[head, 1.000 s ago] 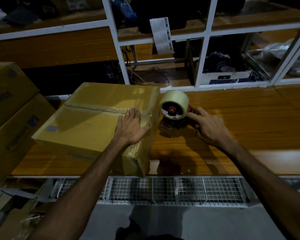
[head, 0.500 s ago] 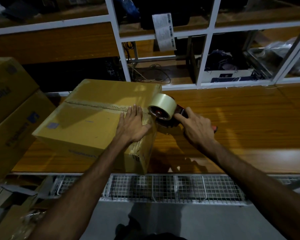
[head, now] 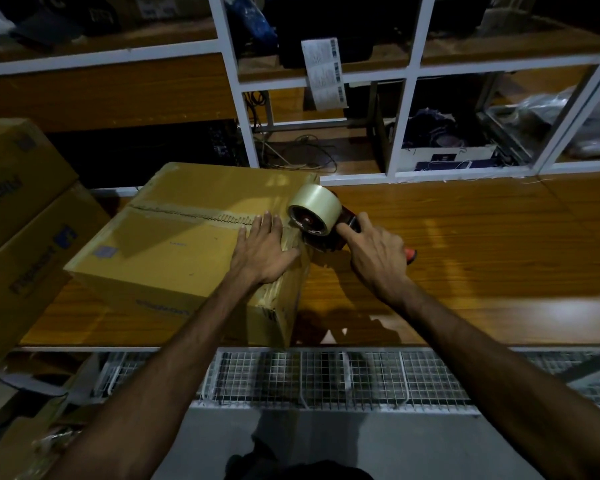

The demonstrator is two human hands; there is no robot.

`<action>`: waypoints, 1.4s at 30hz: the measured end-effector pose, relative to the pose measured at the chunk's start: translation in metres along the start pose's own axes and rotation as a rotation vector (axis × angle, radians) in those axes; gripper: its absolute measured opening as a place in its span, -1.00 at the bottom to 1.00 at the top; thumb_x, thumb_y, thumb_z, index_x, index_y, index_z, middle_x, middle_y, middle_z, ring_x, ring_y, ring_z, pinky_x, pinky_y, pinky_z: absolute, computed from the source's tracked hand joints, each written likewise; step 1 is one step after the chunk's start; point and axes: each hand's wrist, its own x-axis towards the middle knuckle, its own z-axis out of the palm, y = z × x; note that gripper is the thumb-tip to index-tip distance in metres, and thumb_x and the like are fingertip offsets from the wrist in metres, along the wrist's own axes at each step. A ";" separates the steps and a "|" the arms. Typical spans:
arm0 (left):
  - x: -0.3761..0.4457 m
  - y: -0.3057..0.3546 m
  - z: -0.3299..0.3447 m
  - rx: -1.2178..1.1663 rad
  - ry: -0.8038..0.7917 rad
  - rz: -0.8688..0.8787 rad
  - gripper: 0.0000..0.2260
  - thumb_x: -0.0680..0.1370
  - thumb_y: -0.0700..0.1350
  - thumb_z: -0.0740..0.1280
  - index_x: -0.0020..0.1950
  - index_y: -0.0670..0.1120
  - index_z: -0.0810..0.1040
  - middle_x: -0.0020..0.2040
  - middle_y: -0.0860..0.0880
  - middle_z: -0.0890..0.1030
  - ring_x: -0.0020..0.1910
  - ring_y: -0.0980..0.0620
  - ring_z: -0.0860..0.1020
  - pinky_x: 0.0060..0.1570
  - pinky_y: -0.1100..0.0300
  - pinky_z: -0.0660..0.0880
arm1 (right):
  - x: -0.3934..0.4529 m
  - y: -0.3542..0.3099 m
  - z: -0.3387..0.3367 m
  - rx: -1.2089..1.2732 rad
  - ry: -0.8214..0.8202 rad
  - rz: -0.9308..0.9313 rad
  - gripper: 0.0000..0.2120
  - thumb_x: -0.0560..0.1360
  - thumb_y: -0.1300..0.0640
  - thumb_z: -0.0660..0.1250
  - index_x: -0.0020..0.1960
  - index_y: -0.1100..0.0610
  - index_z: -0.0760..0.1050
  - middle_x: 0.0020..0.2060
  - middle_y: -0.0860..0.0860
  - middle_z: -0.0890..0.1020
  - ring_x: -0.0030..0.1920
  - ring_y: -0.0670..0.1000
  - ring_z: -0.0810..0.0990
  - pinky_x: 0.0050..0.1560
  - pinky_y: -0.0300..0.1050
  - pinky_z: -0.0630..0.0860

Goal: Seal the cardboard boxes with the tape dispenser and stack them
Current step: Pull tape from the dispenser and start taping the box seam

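A closed cardboard box point(head: 174, 244) lies on the wooden bench point(head: 465, 265), its flap seam running left to right across the top. My left hand point(head: 262, 252) presses flat on the box top near its right edge, fingers spread over wrinkled tape. My right hand point(head: 374, 258) grips the red-handled tape dispenser point(head: 321, 218), whose clear tape roll sits against the box's upper right edge.
Two stacked cardboard boxes point(head: 18, 233) stand at the left of the bench. White shelving point(head: 406, 112) with cables, a white carton and bags rises behind. Wire mesh baskets point(head: 309, 379) hang below the bench's front edge.
My right hand has brought the tape dispenser left and up, from the bench beside the box onto the box's right top edge. My left hand stays pressed on the box.
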 end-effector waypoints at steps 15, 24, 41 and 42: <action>-0.003 -0.003 0.000 0.033 -0.007 0.021 -0.19 0.64 0.35 0.03 0.72 -0.11 -0.10 0.72 -0.15 -0.10 0.70 -0.15 -0.07 0.63 -0.27 -0.06 | 0.013 0.010 -0.020 -0.082 -0.054 0.035 -0.65 0.68 -0.01 0.31 0.43 -0.02 0.36 0.18 0.10 0.42 -0.08 0.04 0.50 -0.13 -0.02 0.44; -0.010 -0.014 -0.003 0.078 0.010 0.015 -0.20 0.64 0.36 0.03 0.73 -0.07 -0.10 0.72 -0.15 -0.11 0.70 -0.17 -0.08 0.63 -0.27 -0.05 | -0.005 0.078 0.012 0.126 -0.190 0.236 -0.43 0.63 0.09 0.40 0.57 -0.13 0.31 0.30 0.11 0.53 0.12 0.14 0.63 0.08 0.14 0.64; -0.015 0.025 -0.019 0.349 -0.102 0.103 -0.34 0.72 0.12 0.13 0.71 0.14 -0.18 0.69 -0.29 -0.10 0.65 -0.40 0.03 0.55 -0.30 0.22 | 0.014 0.068 0.114 0.825 -0.231 0.483 -0.54 0.59 0.10 0.39 0.46 -0.07 0.41 0.11 -0.03 0.67 -0.03 0.05 0.69 -0.02 0.23 0.71; -0.014 0.028 -0.018 0.369 -0.119 0.083 -0.34 0.72 0.11 0.15 0.72 0.13 -0.16 0.69 -0.31 -0.12 0.65 -0.41 0.02 0.53 -0.29 0.22 | 0.012 0.067 0.112 0.823 -0.222 0.486 -0.55 0.61 0.10 0.38 0.47 -0.04 0.39 0.12 -0.01 0.66 0.00 0.04 0.67 0.03 0.22 0.69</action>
